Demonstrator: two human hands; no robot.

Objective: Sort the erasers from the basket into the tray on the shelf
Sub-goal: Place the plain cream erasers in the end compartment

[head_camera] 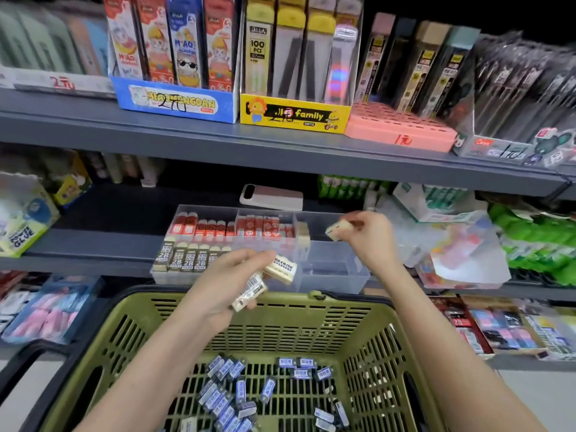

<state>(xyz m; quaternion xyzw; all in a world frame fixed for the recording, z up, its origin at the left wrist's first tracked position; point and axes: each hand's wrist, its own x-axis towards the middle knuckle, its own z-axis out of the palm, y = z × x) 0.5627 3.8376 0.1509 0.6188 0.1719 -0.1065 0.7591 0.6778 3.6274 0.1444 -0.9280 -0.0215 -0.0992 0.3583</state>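
Mid-placement, I'd say. The right hand (371, 235) pinches a single cream eraser (338, 229) between thumb and fingertips, up over the back-right compartment of the clear tray (336, 269) on the shelf (93, 244). The left hand (230, 282) is curled round two spare erasers (280, 269), held just above the far rim of the green basket (311, 310), in front of the tray. So both hands are occupied, neither spread.

Next move, prob.: lower the single one into the tray's right side, which looks mostly vacant. A standing eraser (303, 233) sits at the divider there, so it wants lining up beside that, same way up, w/o knocking it. Then feed from the left hand.

The spares are small cream blocks w/ white paper sleeves; one reads "DRAWING", the other shows a barcode. The one in the right hand is blurred, so I can't read its label.

The tray's left compts. hold red-sleeved erasers (212, 227) at the back and brown 2B erasers (187, 258) in front, in neat rows. Plenty to go: blue-sleeved erasers (224, 397) lie scattered on the basket floor.
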